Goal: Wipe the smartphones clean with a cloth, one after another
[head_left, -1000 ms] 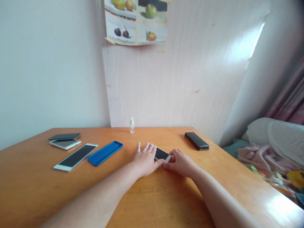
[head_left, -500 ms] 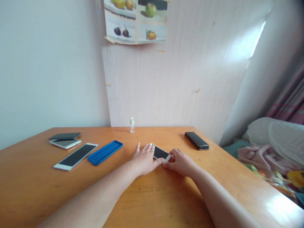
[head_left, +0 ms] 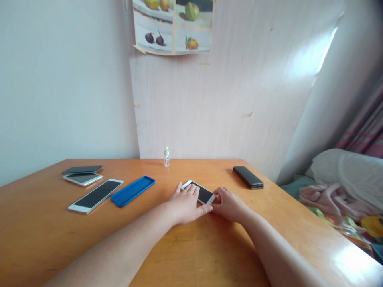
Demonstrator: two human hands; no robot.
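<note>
wooden table (head_left: 194, 255) was daylit | white phone (head_left: 205, 195) was overlaid by left hand (head_left: 186, 205), fingers together, thumb spread (steadied, presumably) | end was clamped by right hand (head_left: 229, 205)

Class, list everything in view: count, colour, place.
Touched phone: one, white/black, centre
Large phone: one, white/black, left
Phone case: one, blue, centre-left
Dark device: one, blackish, back-left
White device: one, white/grey, back-left
Bottle: one, clear/green, back
Flat stack: one, black, back-right
Fruit sheet: one, multicoloured, top
Table: one, orange-brown, below
Walls: uncounted, pale, behind
Bedding: uncounted, mixed, right
Curtain: one, pinkish, right
Forearms: two, bare, bottom
Left hand: one, bare, centre
Right hand: one, bare, centre-right
</note>
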